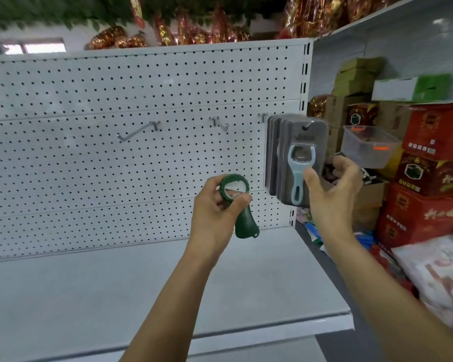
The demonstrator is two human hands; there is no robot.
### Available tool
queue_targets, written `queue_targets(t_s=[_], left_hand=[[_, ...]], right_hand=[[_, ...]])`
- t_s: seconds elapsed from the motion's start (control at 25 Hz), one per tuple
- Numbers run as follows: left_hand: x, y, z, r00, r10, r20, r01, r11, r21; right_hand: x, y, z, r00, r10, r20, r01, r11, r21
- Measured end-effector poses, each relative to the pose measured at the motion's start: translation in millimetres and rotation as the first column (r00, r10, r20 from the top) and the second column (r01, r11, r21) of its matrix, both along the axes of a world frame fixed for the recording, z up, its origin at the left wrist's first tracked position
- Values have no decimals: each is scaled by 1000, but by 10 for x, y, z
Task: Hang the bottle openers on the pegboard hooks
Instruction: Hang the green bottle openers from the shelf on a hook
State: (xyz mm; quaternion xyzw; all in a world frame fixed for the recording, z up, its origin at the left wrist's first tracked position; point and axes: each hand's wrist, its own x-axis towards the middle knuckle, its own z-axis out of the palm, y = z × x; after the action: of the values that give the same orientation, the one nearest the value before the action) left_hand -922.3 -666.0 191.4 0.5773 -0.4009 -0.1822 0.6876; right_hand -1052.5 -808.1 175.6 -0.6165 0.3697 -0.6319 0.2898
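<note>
Green bottle opener point(239, 205) — gripped at its ring end by the left hand point(217, 205), fingers curled round it, held clear of the pegboard point(115, 158), likely awaiting a bare hook point(136, 131). Carded blue openers point(298, 163) — stacked on the rightmost hook point(307, 124); the right hand point(332, 184) pinched the front card, thumb on its face, seemingly steadying it.

Green opener point(242, 205) loose, handle down; carded blue openers point(298, 163) stacked on rightmost hook point(308, 124).
</note>
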Motion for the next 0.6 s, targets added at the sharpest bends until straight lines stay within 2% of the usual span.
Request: queue_targets(t_s=[0.04, 0.08, 0.12, 0.16, 0.2, 0.24, 0.32, 0.44, 0.6], left_hand=[[18, -4, 17, 1000, 6, 10, -6, 1000, -5], [31, -7, 36, 1000, 17, 24, -16, 1000, -12], [41, -7, 56, 999, 31, 39, -31, 999, -23], [51, -6, 82, 998, 45, 48, -43, 998, -40], [62, -2, 107, 997, 58, 49, -55, 997, -56], [67, 5, 140, 997, 65, 46, -62, 996, -71], [83, 27, 211, 997, 68, 36, -64, 993, -101], [120, 54, 276, 997, 41, 63, -32, 988, -150], [191, 81, 176, 949, 83, 303, -65, 995, -71]], right_hand=[[37, 138, -52, 999, -28, -19, 26, 994, -106], [89, 289, -100, 999, 41, -34, -45, 988, -148], [150, 439, -132, 978, 202, -56, -207, 972, -112], [221, 581, -140, 912, 405, -62, -407, 913, -28], [293, 683, -152, 820, 571, -40, -568, 821, 54], [354, 756, -157, 747, 664, -16, -659, 744, 106], [453, 806, -116, 724, 690, 26, -686, 715, 136], [546, 795, 15, 752, 652, 95, -658, 749, 75], [646, 688, 284, 794, 600, 104, -602, 799, -13]])
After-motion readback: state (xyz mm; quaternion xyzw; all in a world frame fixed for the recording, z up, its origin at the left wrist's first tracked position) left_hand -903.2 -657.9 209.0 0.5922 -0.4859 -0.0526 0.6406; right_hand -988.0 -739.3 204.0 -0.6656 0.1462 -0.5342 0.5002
